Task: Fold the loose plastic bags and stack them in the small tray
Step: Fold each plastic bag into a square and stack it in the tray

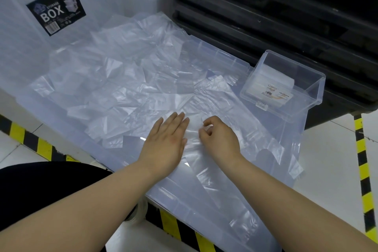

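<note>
Plastic bags (126,71): clear, loose, many; spread in an overlapping heap across the translucent box lid (229,206) that serves as the work surface.

Working bag (204,170): one long piece at the near edge of the heap; lies flat on the lid under both hands. Its long axis runs from the hands toward the viewer and somewhat to the right; the far end lies among the heap; the near end points at the lid's near-right corner. Which end is the mouth cannot be made out through the clear film.

Left hand (165,139): fingers straight and together; palm down, pressing the working bag flat.

Right hand (218,139): just beside the left; fingers curled; thumb and forefinger seemingly nipping a bit of the film.

Small tray (313,96): clear; on the far-right part of the lid, near the heap; a folded stack (272,86) lies flat inside.

Step in hand, as judged: smoothing and starting a fold; most bags lie unfolded, so much of the task is left.

Handling note:
- keep the flat palm as anchor;
- sweep air out along the long axis before creasing;
- bring one end squarely over the other so the edges meet;
- fold across the length again until the packet fits the tray's floor;
- press each crease, since slick film likely springs back;
- lift one layer only, as neighbouring bags may cling.
</note>
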### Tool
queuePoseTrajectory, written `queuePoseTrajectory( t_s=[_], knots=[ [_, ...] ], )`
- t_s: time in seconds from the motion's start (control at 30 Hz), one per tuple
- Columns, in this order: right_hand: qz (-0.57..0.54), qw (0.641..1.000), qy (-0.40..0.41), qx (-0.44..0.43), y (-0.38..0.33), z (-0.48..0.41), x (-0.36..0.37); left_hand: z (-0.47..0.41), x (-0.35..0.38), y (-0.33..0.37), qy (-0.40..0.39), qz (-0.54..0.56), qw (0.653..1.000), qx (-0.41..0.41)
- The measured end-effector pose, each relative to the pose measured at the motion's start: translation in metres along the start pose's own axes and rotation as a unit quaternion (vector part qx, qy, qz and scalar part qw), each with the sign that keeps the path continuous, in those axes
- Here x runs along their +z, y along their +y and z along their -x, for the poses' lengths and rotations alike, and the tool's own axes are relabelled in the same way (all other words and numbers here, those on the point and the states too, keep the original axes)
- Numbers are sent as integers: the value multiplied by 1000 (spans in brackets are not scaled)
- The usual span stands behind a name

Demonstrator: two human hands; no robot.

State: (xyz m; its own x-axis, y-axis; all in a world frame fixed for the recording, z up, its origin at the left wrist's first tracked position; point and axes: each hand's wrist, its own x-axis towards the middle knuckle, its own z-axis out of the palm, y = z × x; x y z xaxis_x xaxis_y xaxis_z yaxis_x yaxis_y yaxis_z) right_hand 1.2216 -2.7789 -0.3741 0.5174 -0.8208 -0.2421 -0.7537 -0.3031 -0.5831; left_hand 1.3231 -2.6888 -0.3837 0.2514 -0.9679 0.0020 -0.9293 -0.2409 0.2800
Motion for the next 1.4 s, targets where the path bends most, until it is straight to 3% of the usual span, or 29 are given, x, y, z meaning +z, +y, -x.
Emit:
queuePoseTrajectory(
  t_s=[0.1, 0.2, 0.3, 0.4, 0.47, 0.8, 1.07, 1.27, 1.4],
  knots=[
    [67, 997, 25, -35, 0, 3, 5, 1, 3, -2, -79, -26, 996, -35],
    [206, 957, 122, -161, 3, 8, 13, -1, 10, -5, -97, -51, 994, -30],
    [287, 929, 58, -228, 10, 4, 18, 0, 9, -5, -118, -63, 991, -30],
    [294, 929, -49, -218, 8, 3, 11, 1, 6, -5, -131, -73, 988, -26],
    [300, 930, -57, -207, 15, 2, 11, 0, 2, -3, -152, -69, 985, -40],
    [259, 949, -44, -173, 20, 8, 11, -32, -24, -7, -78, 72, 989, -105],
    [270, 946, 43, -175, 25, 4, 20, -76, -38, -7, -229, 3, 965, -126],
    [284, 935, 85, -196, 27, 0, 21, -81, -36, -10, -253, 10, 960, -120],
    [294, 936, 34, -191, 28, 0, 17, -78, -38, -11, -244, 70, 957, -137]
  ],
)
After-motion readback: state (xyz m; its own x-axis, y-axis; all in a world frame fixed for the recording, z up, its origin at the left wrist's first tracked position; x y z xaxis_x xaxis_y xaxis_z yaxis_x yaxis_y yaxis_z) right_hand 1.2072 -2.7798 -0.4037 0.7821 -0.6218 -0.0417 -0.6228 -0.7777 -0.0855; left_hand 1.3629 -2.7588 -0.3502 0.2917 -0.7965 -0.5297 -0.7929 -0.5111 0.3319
